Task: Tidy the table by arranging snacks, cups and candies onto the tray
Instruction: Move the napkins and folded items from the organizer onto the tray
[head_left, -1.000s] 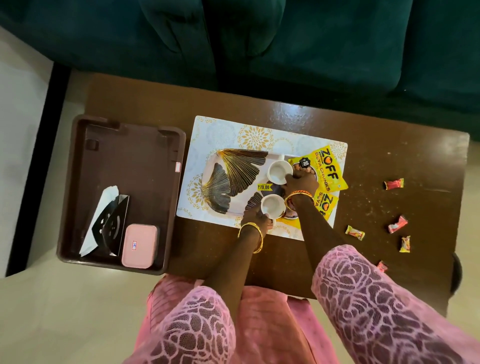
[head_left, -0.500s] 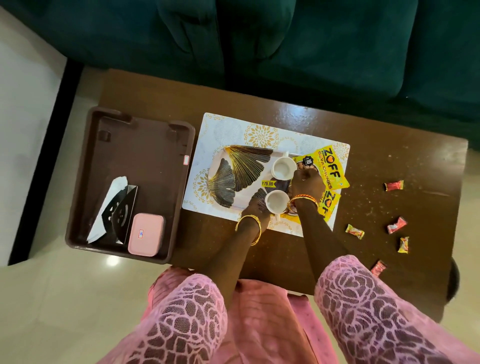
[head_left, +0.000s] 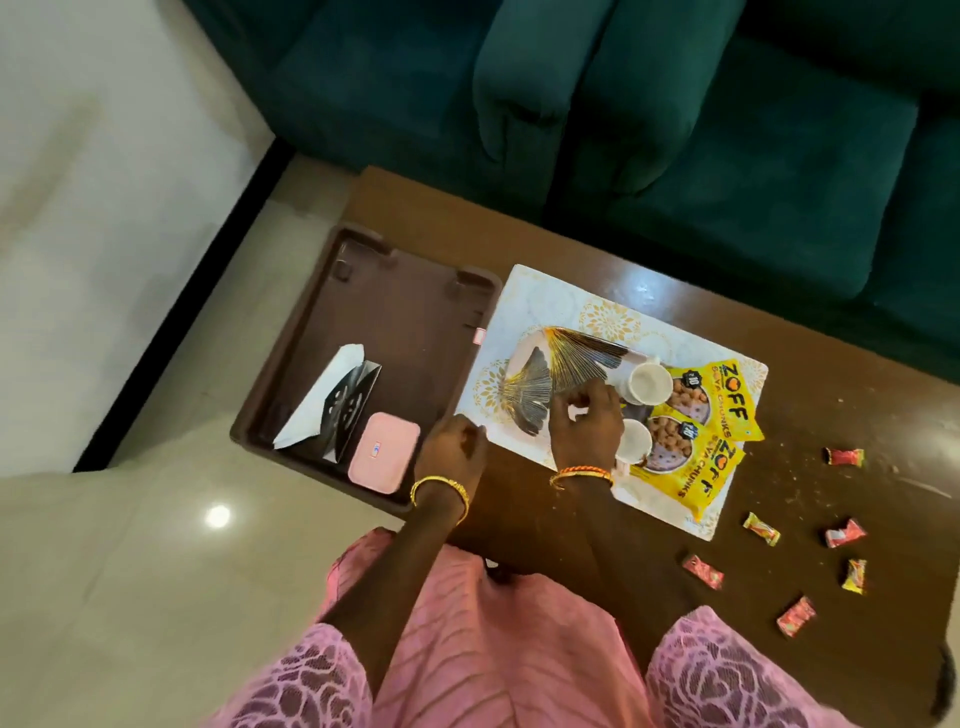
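Note:
A pale tray (head_left: 524, 358) with gold and black leaf patterns lies on a white placemat (head_left: 524, 296). Two white cups (head_left: 647, 383) (head_left: 635, 441) stand at the tray's right end. Beside them lie two yellow snack packets (head_left: 722, 405) (head_left: 696, 470). Several wrapped candies (head_left: 844, 456) (head_left: 761, 528) (head_left: 702, 570) are scattered on the brown table to the right. My right hand (head_left: 587, 421) hovers over the tray's near edge, just left of the nearer cup, fingers apart and empty. My left hand (head_left: 449, 452) is loosely curled at the placemat's near left corner, holding nothing.
A dark brown plastic bin (head_left: 410, 312) overhangs the table's left end and holds a black napkin stand (head_left: 343, 410) and a pink box (head_left: 383, 452). A green sofa (head_left: 727, 156) stands behind the table (head_left: 841, 374). Pale floor lies to the left.
Both hands have let go of the cups and moved left. The right one is now over the tray's near edge, the left one at the placemat corner. The view has swung left.

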